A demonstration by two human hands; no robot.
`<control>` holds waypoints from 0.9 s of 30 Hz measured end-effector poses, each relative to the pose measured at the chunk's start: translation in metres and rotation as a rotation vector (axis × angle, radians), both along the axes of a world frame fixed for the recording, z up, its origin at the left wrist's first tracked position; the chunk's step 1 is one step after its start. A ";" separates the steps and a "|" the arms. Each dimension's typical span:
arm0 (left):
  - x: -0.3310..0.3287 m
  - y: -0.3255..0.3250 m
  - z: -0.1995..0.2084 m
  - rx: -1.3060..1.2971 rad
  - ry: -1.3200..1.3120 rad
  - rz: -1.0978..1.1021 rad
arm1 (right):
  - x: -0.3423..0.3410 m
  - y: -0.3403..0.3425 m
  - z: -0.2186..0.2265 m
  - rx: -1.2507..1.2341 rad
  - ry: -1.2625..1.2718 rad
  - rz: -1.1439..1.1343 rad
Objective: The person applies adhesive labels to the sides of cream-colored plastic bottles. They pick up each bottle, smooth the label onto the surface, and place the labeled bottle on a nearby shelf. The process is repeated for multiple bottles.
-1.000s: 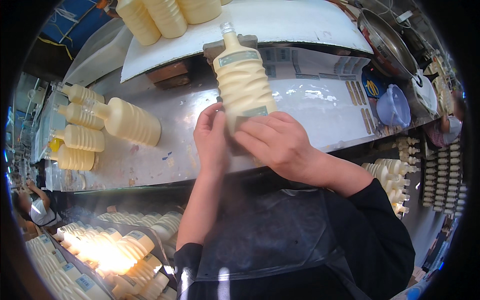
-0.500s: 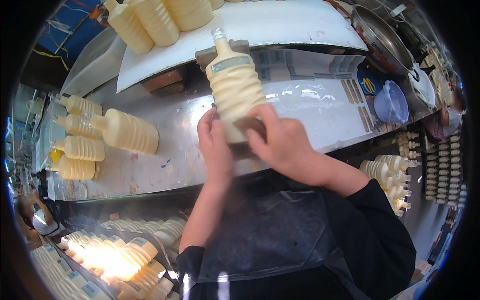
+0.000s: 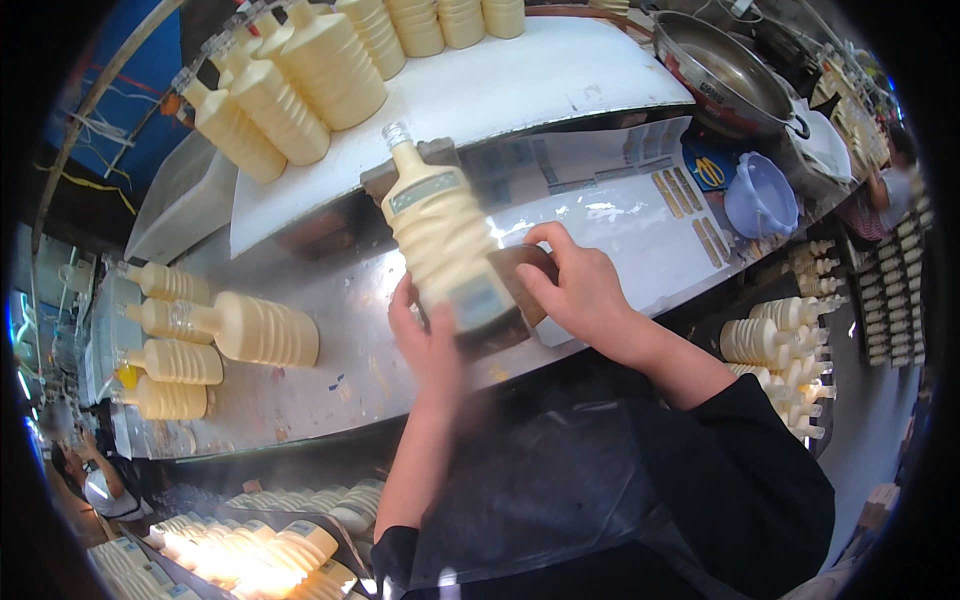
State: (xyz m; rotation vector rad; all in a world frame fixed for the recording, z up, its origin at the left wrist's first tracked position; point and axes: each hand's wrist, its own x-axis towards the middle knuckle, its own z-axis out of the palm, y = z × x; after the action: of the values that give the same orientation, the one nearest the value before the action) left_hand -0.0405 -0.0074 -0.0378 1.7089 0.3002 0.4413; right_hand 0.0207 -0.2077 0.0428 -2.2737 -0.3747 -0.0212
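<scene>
A cream ribbed bottle (image 3: 440, 235) with a clear neck lies on a dark block-like rest (image 3: 378, 182), neck pointing away from me. One grey-green label strip (image 3: 425, 192) crosses its shoulder, and a blue-grey label (image 3: 475, 300) sits near its base. My left hand (image 3: 425, 345) grips the lower left side of the bottle, thumb on the front and fingers along the edge. In my right hand (image 3: 580, 285) is a flat dark-brown scraper-like piece (image 3: 522, 280), pinched between thumb and fingers beside the bottle's lower right edge.
More cream bottles (image 3: 265, 330) lie at the left of the metal table (image 3: 350, 390); others stand on a white raised board (image 3: 520, 85). At right are label strips (image 3: 690, 190), yellow-handled scissors (image 3: 708, 170), a lavender bucket (image 3: 762, 195) and a large metal pan (image 3: 730, 75). Labelled bottles fill crates (image 3: 330, 525) below.
A blue-grey label now shows near the bottle's base, where my right hand was. That hand has moved right with the brown piece, off the bottle's front. The whole view has shifted.
</scene>
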 end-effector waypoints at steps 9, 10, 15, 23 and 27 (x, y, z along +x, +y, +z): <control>-0.007 0.015 -0.003 0.438 0.005 -0.068 | 0.003 0.012 -0.002 0.227 -0.311 0.165; -0.007 0.014 -0.005 0.414 -0.027 -0.023 | 0.003 0.014 -0.002 0.216 -0.496 0.225; -0.008 0.017 0.031 0.725 -0.266 0.053 | -0.020 0.024 0.000 0.395 -0.627 0.413; 0.012 -0.007 0.028 0.837 -0.348 -0.013 | 0.008 -0.030 -0.005 0.694 0.334 0.211; 0.010 -0.005 0.030 0.823 -0.323 -0.052 | 0.026 -0.100 -0.038 0.393 0.430 -0.027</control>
State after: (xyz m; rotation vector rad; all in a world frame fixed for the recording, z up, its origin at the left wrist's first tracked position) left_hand -0.0308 -0.0124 -0.0082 2.3834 -0.1997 0.8695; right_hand 0.0471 -0.3075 0.0044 -1.8311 -0.0982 0.3458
